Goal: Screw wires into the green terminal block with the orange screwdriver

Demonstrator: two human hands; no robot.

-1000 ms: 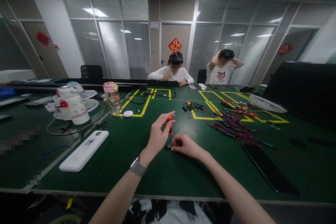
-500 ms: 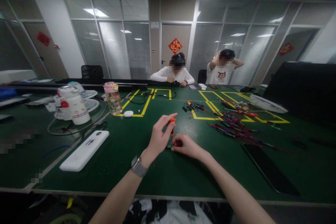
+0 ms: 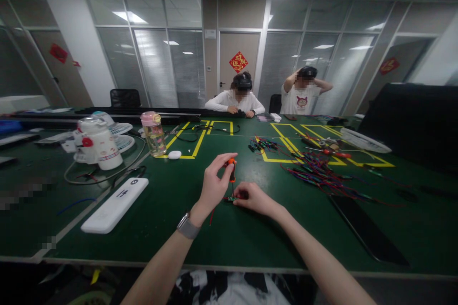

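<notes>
My left hand (image 3: 215, 179) is closed around the orange and black handle of a screwdriver (image 3: 232, 170), which stands nearly upright. Its shaft points down onto a small green circuit board (image 3: 230, 199) on the table. My right hand (image 3: 252, 198) pinches the right end of that board and steadies it against the tabletop. A short red wire (image 3: 211, 217) shows below my left hand. The fingertips of my right hand partly hide the board, so the exact spot under the screwdriver tip is hard to make out.
Bundled red and black wires with small boards (image 3: 317, 171) lie to the right, beside a dark flat slab (image 3: 368, 231). On the left are a white power bank (image 3: 115, 205), a white jug (image 3: 102, 145) and a pink-lidded bottle (image 3: 154, 136). Two people (image 3: 236, 100) are across the green table.
The screwdriver handle has shifted slightly left and stands more in view, with the left fingers drawn back around it. My right hand stays in place on the board.
</notes>
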